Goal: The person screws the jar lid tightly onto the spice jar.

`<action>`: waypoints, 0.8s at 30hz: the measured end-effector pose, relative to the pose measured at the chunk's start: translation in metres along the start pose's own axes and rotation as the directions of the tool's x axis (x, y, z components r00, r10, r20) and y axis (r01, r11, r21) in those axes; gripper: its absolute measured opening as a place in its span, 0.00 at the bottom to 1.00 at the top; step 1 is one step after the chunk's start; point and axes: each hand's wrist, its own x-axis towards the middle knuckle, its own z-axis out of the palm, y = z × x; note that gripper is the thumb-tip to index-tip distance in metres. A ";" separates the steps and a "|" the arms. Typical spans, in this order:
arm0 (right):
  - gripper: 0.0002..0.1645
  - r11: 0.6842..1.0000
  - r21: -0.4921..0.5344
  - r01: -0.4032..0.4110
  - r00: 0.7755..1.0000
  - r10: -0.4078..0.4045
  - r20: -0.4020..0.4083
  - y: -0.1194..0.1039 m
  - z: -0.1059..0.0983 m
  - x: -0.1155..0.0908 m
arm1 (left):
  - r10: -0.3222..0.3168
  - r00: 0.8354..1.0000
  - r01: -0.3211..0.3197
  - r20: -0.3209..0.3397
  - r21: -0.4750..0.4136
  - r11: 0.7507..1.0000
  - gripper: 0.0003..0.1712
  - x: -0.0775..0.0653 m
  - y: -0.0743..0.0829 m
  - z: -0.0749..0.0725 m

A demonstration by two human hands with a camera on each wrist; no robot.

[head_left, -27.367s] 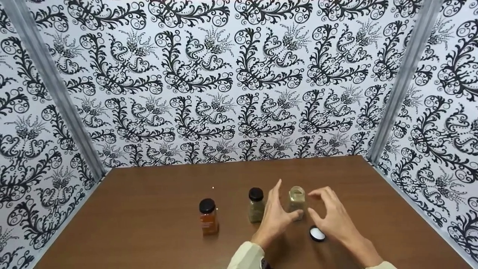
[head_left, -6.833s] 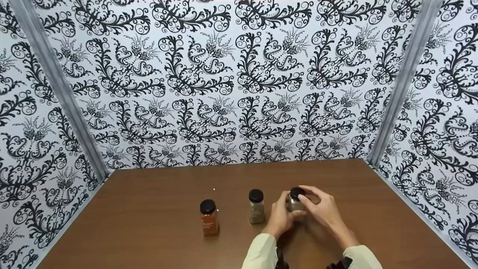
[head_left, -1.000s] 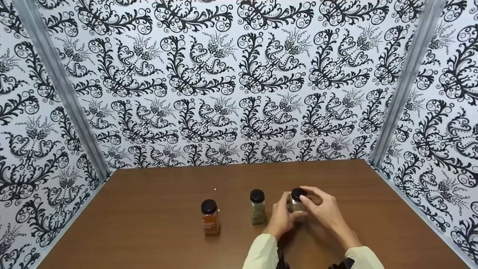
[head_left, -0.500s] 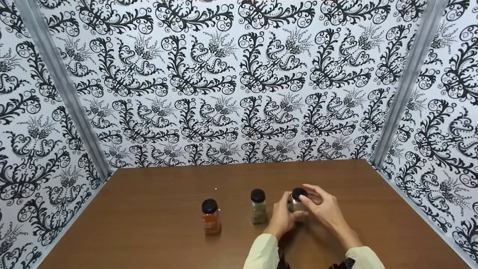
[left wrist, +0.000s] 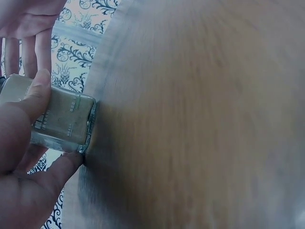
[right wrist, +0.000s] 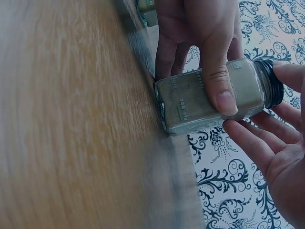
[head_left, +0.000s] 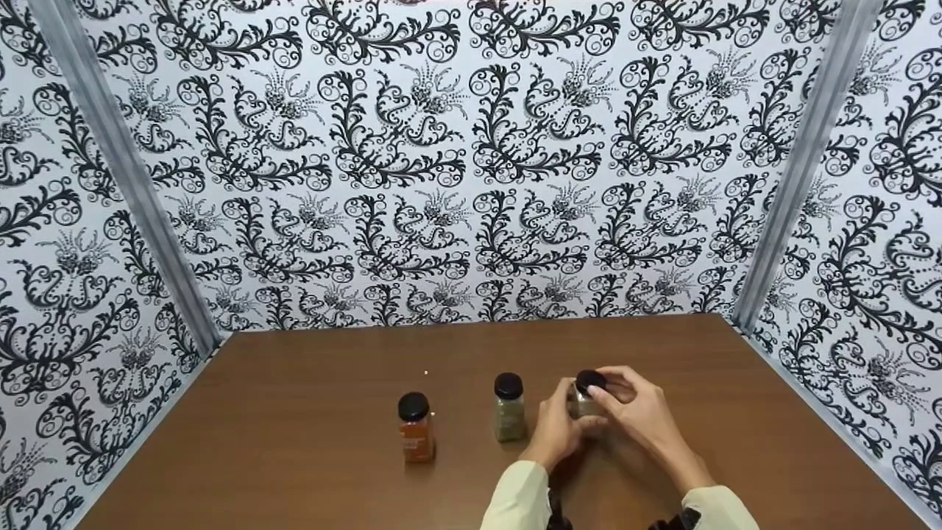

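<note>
A square glass spice jar [right wrist: 186, 102] of greenish-beige powder stands upright on the table, its black screw lid [head_left: 590, 380] on its mouth. My left hand [head_left: 556, 427] grips the jar's body, the thumb lying across the printed glass in the right wrist view. With thumb and fingers, my right hand [head_left: 647, 416] pinches the lid from its right side. The left wrist view shows the jar's lower part beneath my left thumb; the lid is nearly out of that frame. Fingers hide much of the jar in the head view.
Left of my left hand stands a second black-lidded jar [head_left: 509, 412] with green contents. Farther left is a jar of orange-red spice [head_left: 416, 434], also lidded. Two tiny pale specks lie on the brown table [head_left: 309, 412]. Patterned walls [head_left: 471, 162] enclose its back and sides.
In the oldest frame the jar was uncapped, its lid upside down on the table; now the lid is on it. Over the last second my right fingers shift slightly at the lid.
</note>
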 end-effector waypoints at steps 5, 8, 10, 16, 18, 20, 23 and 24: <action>0.20 1.000 -0.006 0.008 1.000 -0.008 0.002 0.000 0.000 0.000 | 0.007 1.000 -0.007 -0.004 -0.016 1.000 0.29 0.000 0.001 -0.001; 0.21 1.000 -0.022 0.005 1.000 -0.005 0.008 0.001 0.001 0.001 | -0.005 1.000 0.005 -0.004 -0.025 1.000 0.29 0.000 0.001 -0.001; 0.21 1.000 -0.030 -0.004 1.000 0.004 0.009 0.002 0.001 0.002 | -0.012 1.000 0.012 -0.001 -0.021 1.000 0.29 0.000 0.001 -0.001; 0.19 0.999 -0.024 -0.027 1.000 0.027 0.002 0.000 0.000 0.002 | -0.019 1.000 0.019 0.002 -0.014 1.000 0.29 0.000 0.001 -0.001; 0.19 0.999 -0.026 -0.027 1.000 0.028 0.002 0.000 0.001 0.002 | -0.021 1.000 0.021 0.003 -0.017 1.000 0.29 0.000 0.001 -0.001; 0.20 0.999 -0.032 -0.024 1.000 0.024 0.004 0.001 0.001 0.002 | -0.020 1.000 0.021 0.005 -0.024 1.000 0.29 0.000 0.000 -0.001; 0.22 0.999 -0.030 -0.027 0.999 0.028 0.024 0.001 0.000 0.002 | -0.013 1.000 0.013 0.008 -0.036 0.999 0.29 0.001 0.000 -0.001; 0.23 0.999 -0.033 -0.026 0.999 0.027 0.028 0.001 0.000 0.001 | -0.015 1.000 0.016 0.011 -0.040 0.999 0.28 0.001 0.000 0.000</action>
